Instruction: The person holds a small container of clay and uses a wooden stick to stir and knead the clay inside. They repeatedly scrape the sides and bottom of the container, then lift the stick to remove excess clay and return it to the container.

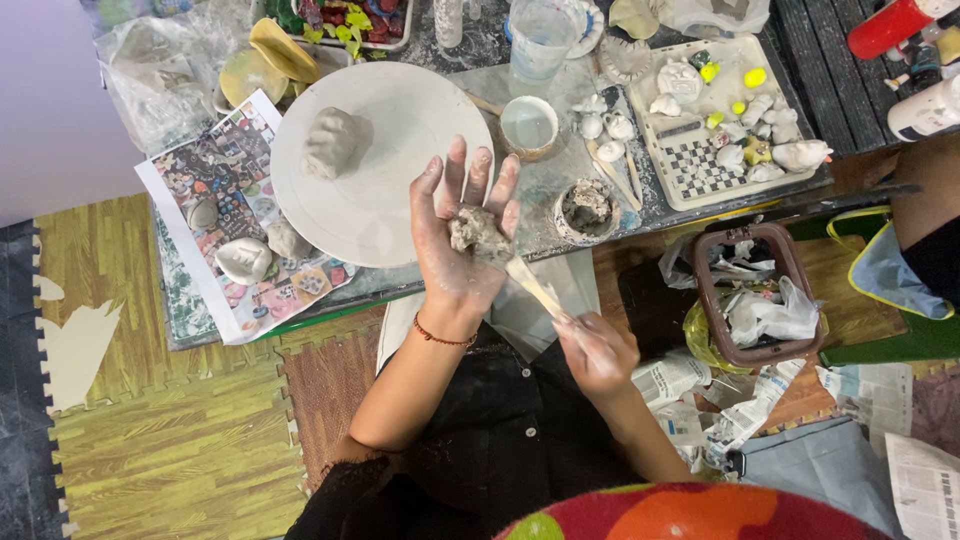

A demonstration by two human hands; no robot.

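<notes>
Where foam floor (150, 440) meets low table (560, 190), clutter everywhere.

**A pottery craft studio**

You are sitting at a low table (560, 215) in a clay-working studio. A round turntable (400, 150) is carrying a grey clay lump (335, 142), and a tray (745, 185) is holding small unfired figurines (800, 155). A water cup (528, 125) and a slip bowl (587, 208) are standing nearby. Foam mats (170, 440) are covering the floor, and a waste bin (752, 292) is sitting beside you.
</notes>
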